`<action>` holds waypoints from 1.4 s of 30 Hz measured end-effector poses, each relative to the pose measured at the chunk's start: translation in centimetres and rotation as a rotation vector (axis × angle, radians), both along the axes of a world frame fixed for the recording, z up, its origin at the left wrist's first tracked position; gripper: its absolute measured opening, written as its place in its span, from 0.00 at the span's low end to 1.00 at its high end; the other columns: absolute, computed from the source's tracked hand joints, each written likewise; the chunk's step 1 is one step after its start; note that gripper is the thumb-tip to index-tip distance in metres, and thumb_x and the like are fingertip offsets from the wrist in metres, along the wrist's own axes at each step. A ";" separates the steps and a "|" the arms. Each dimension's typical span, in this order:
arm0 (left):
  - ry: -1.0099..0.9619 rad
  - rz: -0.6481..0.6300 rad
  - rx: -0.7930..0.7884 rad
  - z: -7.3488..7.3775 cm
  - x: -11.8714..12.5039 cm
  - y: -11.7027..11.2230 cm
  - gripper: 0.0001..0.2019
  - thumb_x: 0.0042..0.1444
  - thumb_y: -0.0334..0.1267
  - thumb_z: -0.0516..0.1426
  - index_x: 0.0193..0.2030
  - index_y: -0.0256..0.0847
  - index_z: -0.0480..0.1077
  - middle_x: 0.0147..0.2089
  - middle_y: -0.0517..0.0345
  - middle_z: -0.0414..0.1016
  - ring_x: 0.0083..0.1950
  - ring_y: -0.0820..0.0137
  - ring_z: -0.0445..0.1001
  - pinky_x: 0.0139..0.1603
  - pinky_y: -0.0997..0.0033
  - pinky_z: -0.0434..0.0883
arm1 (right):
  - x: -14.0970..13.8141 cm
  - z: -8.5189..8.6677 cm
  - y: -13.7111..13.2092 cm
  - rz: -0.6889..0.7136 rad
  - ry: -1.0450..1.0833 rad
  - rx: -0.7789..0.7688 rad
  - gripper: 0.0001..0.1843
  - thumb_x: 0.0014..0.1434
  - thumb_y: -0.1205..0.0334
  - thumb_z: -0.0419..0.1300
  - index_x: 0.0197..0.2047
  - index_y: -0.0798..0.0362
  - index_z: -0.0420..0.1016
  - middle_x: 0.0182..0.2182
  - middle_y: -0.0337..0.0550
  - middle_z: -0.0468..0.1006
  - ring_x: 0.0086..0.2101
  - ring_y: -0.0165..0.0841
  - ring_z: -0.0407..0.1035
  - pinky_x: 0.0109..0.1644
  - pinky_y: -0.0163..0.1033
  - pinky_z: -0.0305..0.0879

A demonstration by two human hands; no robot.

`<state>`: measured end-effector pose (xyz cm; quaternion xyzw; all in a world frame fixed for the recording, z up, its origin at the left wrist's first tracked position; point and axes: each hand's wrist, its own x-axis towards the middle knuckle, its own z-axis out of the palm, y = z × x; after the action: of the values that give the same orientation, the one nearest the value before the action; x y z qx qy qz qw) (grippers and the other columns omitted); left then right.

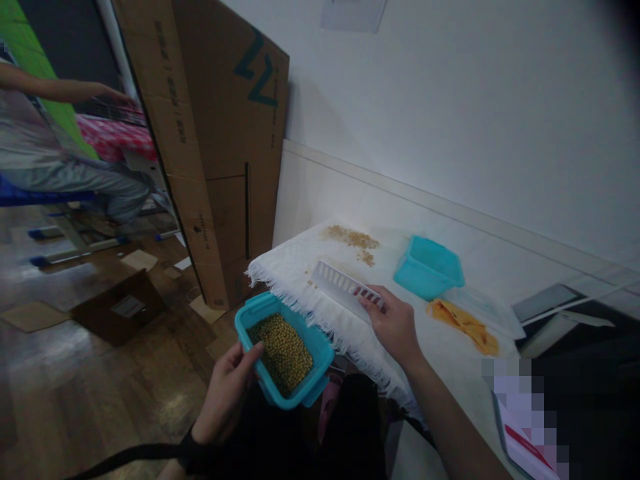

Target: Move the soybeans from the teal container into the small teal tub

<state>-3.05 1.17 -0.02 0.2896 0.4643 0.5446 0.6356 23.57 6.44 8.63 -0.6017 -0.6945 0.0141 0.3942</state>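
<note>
My left hand [230, 383] grips the near left rim of a teal plastic container [323, 353], thumb over the edge. Yellow beans [287, 347] that look like soybeans lie inside it, with smaller green ones along the sides. The container is held just off the table's front edge, below the cloth's fringe. My right hand [393, 323] is closed on one end of a white slotted plastic strip [333, 283], which rests on or just above the white fringed cloth [300, 257]. A few loose beans lie by the strip's far end. Farther back is a scattered heap of beans [357, 239].
A second teal container [433, 267] stands at the back right, beside a clear lid [487, 310] and an orange cloth [465, 327]. A tall cardboard box [225, 133] stands left of the table. Beyond it sits another person [50, 147]. An opened carton [120, 307] lies on the floor.
</note>
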 end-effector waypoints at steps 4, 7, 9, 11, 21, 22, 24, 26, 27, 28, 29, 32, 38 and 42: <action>0.001 0.021 0.007 -0.6 0.0 0.1 0.08 0.49 0.43 0.61 0.33 0.42 0.73 0.27 0.63 0.71 0.27 0.74 0.67 0.29 0.74 0.65 | -0.2 0.2 0.4 -0.009 0.021 0.010 0.12 0.57 0.57 0.55 0.41 0.51 0.75 0.28 0.40 0.79 0.25 0.32 0.71 0.30 0.34 0.63; -0.001 0.013 0.016 -0.8 -0.1 0.1 0.09 0.49 0.43 0.61 0.35 0.41 0.74 0.28 0.61 0.72 0.28 0.73 0.68 0.30 0.73 0.66 | -0.7 0.5 1.5 -0.005 0.012 0.041 0.12 0.57 0.59 0.55 0.41 0.51 0.75 0.27 0.39 0.78 0.25 0.32 0.70 0.31 0.34 0.63; 0.010 0.010 0.029 -0.8 -0.2 0.1 0.10 0.49 0.43 0.60 0.37 0.41 0.74 0.29 0.60 0.73 0.29 0.72 0.69 0.31 0.72 0.67 | -1.3 0.5 2.5 0.005 -0.008 0.058 0.12 0.57 0.60 0.55 0.42 0.51 0.75 0.27 0.39 0.78 0.25 0.32 0.71 0.32 0.34 0.63; 0.037 0.021 0.035 -0.7 -0.4 0.3 0.10 0.49 0.43 0.60 0.35 0.40 0.73 0.29 0.60 0.73 0.29 0.72 0.68 0.31 0.72 0.67 | -1.9 0.5 3.2 0.020 -0.030 0.056 0.12 0.57 0.61 0.54 0.42 0.50 0.75 0.28 0.39 0.79 0.27 0.32 0.71 0.33 0.34 0.64; 0.091 0.091 0.074 -0.1 -1.8 1.9 0.09 0.48 0.43 0.61 0.29 0.39 0.70 0.25 0.63 0.68 0.26 0.74 0.65 0.28 0.74 0.64 | -2.8 0.2 2.9 0.042 -0.035 0.058 0.12 0.57 0.60 0.54 0.42 0.50 0.75 0.30 0.40 0.79 0.27 0.33 0.72 0.33 0.34 0.64; 0.096 0.096 0.067 -0.1 -1.9 2.1 0.10 0.47 0.43 0.61 0.30 0.39 0.70 0.25 0.63 0.68 0.26 0.74 0.65 0.28 0.74 0.65 | -2.8 0.2 2.9 0.031 -0.029 0.073 0.12 0.57 0.60 0.54 0.42 0.51 0.75 0.29 0.41 0.79 0.27 0.33 0.72 0.33 0.34 0.64; 0.100 0.106 0.056 0.1 -2.0 2.3 0.10 0.46 0.44 0.62 0.29 0.39 0.70 0.25 0.63 0.69 0.26 0.74 0.66 0.28 0.73 0.65 | -2.8 0.2 3.1 0.009 -0.034 0.087 0.12 0.57 0.60 0.53 0.42 0.51 0.75 0.29 0.41 0.79 0.27 0.33 0.71 0.33 0.34 0.64; 0.101 0.112 0.053 0.2 -2.1 2.5 0.11 0.46 0.44 0.62 0.29 0.38 0.70 0.24 0.63 0.68 0.25 0.74 0.65 0.28 0.73 0.65 | -2.9 0.1 3.3 0.002 -0.061 0.069 0.13 0.57 0.60 0.53 0.42 0.51 0.75 0.28 0.41 0.79 0.26 0.34 0.71 0.32 0.35 0.64; 0.100 0.114 0.052 0.2 -2.1 2.5 0.11 0.46 0.44 0.62 0.29 0.38 0.70 0.24 0.64 0.68 0.24 0.74 0.65 0.28 0.73 0.65 | -2.9 0.1 3.4 0.004 -0.072 0.054 0.13 0.57 0.60 0.53 0.42 0.50 0.75 0.28 0.41 0.79 0.26 0.34 0.71 0.32 0.35 0.64; 0.098 0.115 0.053 0.2 -2.1 2.5 0.11 0.46 0.44 0.62 0.29 0.38 0.70 0.24 0.64 0.68 0.24 0.74 0.65 0.27 0.73 0.65 | -3.0 0.1 3.4 0.010 -0.078 0.042 0.13 0.57 0.60 0.53 0.42 0.50 0.75 0.29 0.41 0.79 0.26 0.34 0.71 0.33 0.35 0.64; 0.096 0.115 0.052 0.2 -2.2 2.5 0.11 0.46 0.43 0.62 0.29 0.38 0.70 0.24 0.64 0.68 0.24 0.74 0.65 0.28 0.73 0.65 | -3.0 0.0 3.4 0.017 -0.077 0.034 0.13 0.57 0.60 0.53 0.42 0.50 0.75 0.29 0.41 0.79 0.27 0.34 0.72 0.33 0.35 0.64; 0.091 0.114 0.051 0.2 -2.2 2.5 0.11 0.46 0.43 0.62 0.30 0.38 0.70 0.25 0.63 0.69 0.24 0.75 0.65 0.28 0.74 0.66 | -3.2 0.1 3.2 0.036 -0.053 0.042 0.12 0.57 0.60 0.54 0.42 0.50 0.75 0.30 0.40 0.79 0.28 0.34 0.72 0.34 0.35 0.64; 0.089 0.123 0.049 0.3 -2.2 2.6 0.11 0.46 0.43 0.62 0.29 0.37 0.70 0.24 0.64 0.68 0.24 0.75 0.64 0.27 0.74 0.65 | -3.3 -0.1 3.4 0.015 -0.076 0.035 0.12 0.58 0.61 0.54 0.43 0.50 0.75 0.29 0.41 0.79 0.28 0.34 0.73 0.34 0.35 0.64; 0.092 0.115 0.050 0.3 -2.2 2.6 0.11 0.46 0.44 0.62 0.31 0.37 0.71 0.25 0.63 0.69 0.25 0.73 0.66 0.29 0.72 0.66 | -3.5 -0.3 3.3 0.040 -0.079 0.033 0.12 0.58 0.61 0.54 0.43 0.50 0.75 0.30 0.41 0.79 0.28 0.34 0.73 0.34 0.35 0.65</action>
<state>-5.23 3.77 0.31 0.3030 0.4949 0.5779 0.5739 20.06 9.70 8.31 -0.5811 -0.7216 -0.0132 0.3762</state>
